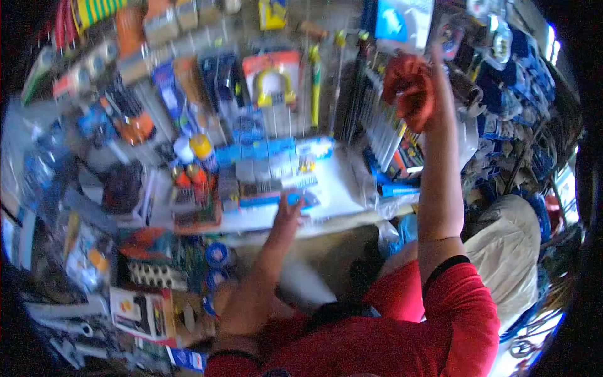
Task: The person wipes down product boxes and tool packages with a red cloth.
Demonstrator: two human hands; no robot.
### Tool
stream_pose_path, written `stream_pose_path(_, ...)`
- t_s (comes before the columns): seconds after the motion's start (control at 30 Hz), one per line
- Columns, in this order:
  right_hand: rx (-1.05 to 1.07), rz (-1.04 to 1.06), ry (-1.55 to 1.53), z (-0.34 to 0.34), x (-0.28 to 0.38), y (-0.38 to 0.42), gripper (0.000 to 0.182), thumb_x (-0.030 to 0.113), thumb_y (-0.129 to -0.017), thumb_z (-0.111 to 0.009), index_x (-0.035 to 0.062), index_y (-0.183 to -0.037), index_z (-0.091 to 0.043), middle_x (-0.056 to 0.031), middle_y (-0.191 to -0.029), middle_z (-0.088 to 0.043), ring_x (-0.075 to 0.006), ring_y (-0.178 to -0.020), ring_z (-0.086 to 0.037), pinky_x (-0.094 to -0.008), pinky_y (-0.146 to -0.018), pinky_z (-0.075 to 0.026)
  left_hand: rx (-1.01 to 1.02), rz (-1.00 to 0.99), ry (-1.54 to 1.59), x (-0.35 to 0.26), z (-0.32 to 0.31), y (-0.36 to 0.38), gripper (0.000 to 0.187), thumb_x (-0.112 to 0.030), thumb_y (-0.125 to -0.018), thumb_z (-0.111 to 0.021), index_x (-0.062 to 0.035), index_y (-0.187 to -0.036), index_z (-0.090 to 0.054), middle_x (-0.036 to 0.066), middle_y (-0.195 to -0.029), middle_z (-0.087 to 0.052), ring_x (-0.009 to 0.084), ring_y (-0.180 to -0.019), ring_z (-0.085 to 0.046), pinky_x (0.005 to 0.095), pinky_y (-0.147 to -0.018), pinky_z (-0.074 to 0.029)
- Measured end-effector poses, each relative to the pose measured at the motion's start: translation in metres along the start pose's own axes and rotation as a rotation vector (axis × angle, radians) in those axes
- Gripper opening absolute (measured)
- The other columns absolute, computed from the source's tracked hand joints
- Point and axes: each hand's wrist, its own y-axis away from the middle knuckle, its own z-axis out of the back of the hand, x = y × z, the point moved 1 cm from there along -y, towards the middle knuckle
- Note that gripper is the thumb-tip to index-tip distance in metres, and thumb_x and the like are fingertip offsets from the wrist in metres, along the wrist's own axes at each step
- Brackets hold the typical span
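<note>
My right arm is stretched up at the right, and my right hand (433, 103) is closed on a bunched red cloth (408, 88). The cloth covers most of its fingers, and motion smears the outline. Lower, at the front edge of the white counter (342, 188), my left hand (289, 217) has its fingers curled about a small blue round thing (293, 198). Blur hides what kind of thing that is. Just beyond this hand lie small blue-and-white boxes (270, 163) in stacks.
Packaged goods hang on the rack behind, among them a yellow shackle-shaped item on a red card (272, 78). Spray cans (201, 147) stand left of the boxes. Blue tape rolls (217, 254) sit at the lower left. Dark blue packs (512, 94) hang at the right.
</note>
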Motion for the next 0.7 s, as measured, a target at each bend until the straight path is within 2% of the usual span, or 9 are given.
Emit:
stream_pose_path(0.13,-0.266,0.096,-0.025,-0.019,-0.033,0.071,0.068,0.069,-0.093,-0.046,0.0070,-0.114,-0.063,-0.0089,-0.092,-0.071,-0.0247,-0.075,-0.069,-0.0396,-0.066,-0.058,-0.281,-0.099,0.004,-0.061,0.018,0.003,0.051,-0.036,-0.102,-0.055,-0.0139,-0.144,-0.037,0.008,-0.109,-0.067,0.0145,-0.083,-0.063,0.0284,-0.066,-0.048)
stream_pose_path(0.2,-0.076,-0.077,0.012,0.063,-0.119,0.084,0.054,0.059,-0.094,-0.048,0.0089,-0.106,-0.065,-0.0103,-0.092,-0.070,-0.0256,-0.074,-0.068,-0.0397,-0.064,-0.058,-0.362,-0.119,-0.054,-0.068,0.033,0.001,0.057,-0.047,-0.100,-0.053,-0.0145,-0.145,-0.037,0.010,-0.115,-0.067,0.0172,-0.089,-0.064,0.0331,-0.072,-0.048)
stream_pose_path(0.3,-0.095,-0.298,0.651,0.039,-0.229,0.112,0.027,0.029,-0.099,-0.058,0.0027,-0.098,-0.064,-0.0101,-0.085,-0.068,-0.0208,-0.073,-0.065,-0.0335,-0.066,-0.053,-0.327,-0.048,-0.129,-0.044,0.054,-0.024,0.064,-0.056,-0.098,-0.050,-0.0148,-0.146,-0.038,0.011,-0.123,-0.065,0.0209,-0.102,-0.064,0.0380,-0.080,-0.048)
stream_pose_path(0.37,0.062,-0.797,0.551,0.048,-0.275,0.115,0.031,0.031,-0.098,-0.060,0.0000,-0.096,-0.064,-0.0152,-0.077,-0.068,-0.0272,-0.077,-0.068,-0.0374,-0.063,-0.053,-0.242,0.125,-0.128,-0.018,0.053,-0.030,0.073,-0.066,-0.094,-0.049,-0.0141,-0.146,-0.041,0.012,-0.128,-0.064,0.0257,-0.113,-0.059,0.0437,-0.084,-0.048)
stream_pose_path(0.4,0.352,-0.264,1.367,0.104,-0.349,0.105,0.041,0.037,-0.097,-0.060,-0.0031,-0.101,-0.066,-0.0208,-0.082,-0.071,-0.0290,-0.084,-0.070,-0.0384,-0.069,-0.054,-0.224,0.215,-0.122,0.011,0.054,-0.041,0.074,-0.065,-0.094,-0.050,-0.0130,-0.145,-0.042,0.012,-0.130,-0.063,0.0274,-0.113,-0.058,0.0455,-0.086,-0.048)
stream_pose_path(0.43,0.186,-0.277,1.430,0.133,-0.390,0.105,0.048,0.042,-0.095,-0.061,-0.0050,-0.102,-0.069,-0.0258,-0.094,-0.071,-0.0300,-0.091,-0.071,-0.0382,-0.076,-0.055,-0.207,0.295,-0.117,0.034,0.054,-0.053,0.074,-0.065,-0.094,-0.051,-0.0118,-0.145,-0.044,0.013,-0.132,-0.061,0.0290,-0.113,-0.058,0.0473,-0.088,-0.048)
stream_pose_path(0.5,0.138,-0.392,1.429,0.107,-0.391,0.113,0.048,0.042,-0.094,-0.061,-0.0041,-0.102,-0.071,-0.0262,-0.095,-0.071,-0.0279,-0.086,-0.072,-0.0386,-0.073,-0.055,-0.251,0.283,-0.167,0.027,0.034,-0.042,0.068,-0.056,-0.096,-0.052,-0.0069,-0.144,-0.048,0.016,-0.120,-0.067,0.0230,-0.094,-0.064,0.0389,-0.072,-0.051)
stream_pose_path(0.53,-0.065,-0.562,0.931,0.042,-0.338,0.132,0.041,0.038,-0.087,-0.074,-0.0024,-0.096,-0.074,-0.0133,-0.081,-0.074,-0.0206,-0.070,-0.069,-0.0350,-0.067,-0.053,-0.260,0.170,-0.365,0.050,0.039,-0.054,0.070,-0.053,-0.097,-0.051,-0.0031,-0.145,-0.045,0.023,-0.131,-0.061,0.0335,-0.115,-0.061,0.0432,-0.094,-0.048)
stream_pose_path(0.7,-0.013,-0.677,1.086,0.028,-0.318,0.137,0.048,0.044,-0.085,-0.074,-0.0017,-0.100,-0.074,-0.0133,-0.082,-0.075,-0.0202,-0.071,-0.070,-0.0360,-0.068,-0.054,-0.329,-0.083,-0.357,0.072,0.021,-0.068,0.074,-0.052,-0.094,-0.060,-0.0049,-0.148,-0.042,0.021,-0.133,-0.059,0.0312,-0.126,-0.055,0.0403,-0.103,-0.044)
